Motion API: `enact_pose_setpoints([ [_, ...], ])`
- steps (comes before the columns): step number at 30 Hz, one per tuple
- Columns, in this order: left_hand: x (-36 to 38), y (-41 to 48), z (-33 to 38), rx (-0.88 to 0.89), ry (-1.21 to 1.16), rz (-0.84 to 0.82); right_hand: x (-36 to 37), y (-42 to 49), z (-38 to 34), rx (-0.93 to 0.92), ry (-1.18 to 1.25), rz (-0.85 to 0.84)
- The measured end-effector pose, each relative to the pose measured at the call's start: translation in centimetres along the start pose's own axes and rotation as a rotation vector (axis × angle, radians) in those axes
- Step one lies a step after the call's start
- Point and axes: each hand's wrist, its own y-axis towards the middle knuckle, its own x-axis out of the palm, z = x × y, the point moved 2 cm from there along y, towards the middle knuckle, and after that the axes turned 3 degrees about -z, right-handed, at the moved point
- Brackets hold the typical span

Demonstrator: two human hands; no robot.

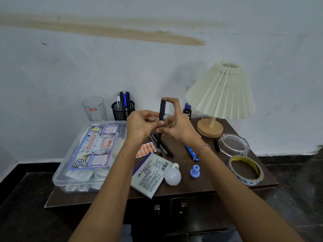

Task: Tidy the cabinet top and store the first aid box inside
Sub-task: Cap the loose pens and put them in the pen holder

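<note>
Left hand (143,124): I am pinching the lower part of a black pen (161,112) between thumb and fingertips.
Right hand (174,123): I am gripping the same pen, forefinger hooked over its top end and thumb lower down, and holding it upright above the middle of the cabinet top (209,182).
Pen, handling: light, stiff and smooth, I judge; more pens (164,149) are lying flat just under my hands.
Pen pot (123,110): black mesh, standing far and left of my hands, already carrying several pens.
First aid box (90,154): lying on the left side of the top, lid on, label up, its near end close to the edge.
Box, handling: clear hard plastic, so probably rigid but slick; the packets inside are likely making it fairly light and loose-filled. I am judging two hands under the short ends to be the safest hold, keeping it level.
Fragile neighbours: glass (94,109) just beyond the box; bulb (172,175) near centre; ashtray (233,144) right.
Other items: pill strip (146,150), stamp pad (150,173), tape roll (245,169), lamp (222,95), bottle (187,110).
Surface: dark wood, smooth, crowded.
Cabinet doors (170,208): below the near edge, closed.
Room: pale stained wall behind, dark floor around.
</note>
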Motion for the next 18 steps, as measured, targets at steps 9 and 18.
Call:
enact_pose_setpoints([
  [9, -2.2, 0.7, 1.0, 0.134, 0.135, 0.153, 0.6, 2.4, -1.9, -0.065, 0.041, 0.191],
  [18, -8.0, 6.2, 3.0, 0.189, 0.205, 0.268, 3.2, 9.6, -6.0, -0.214, 0.093, 0.261],
])
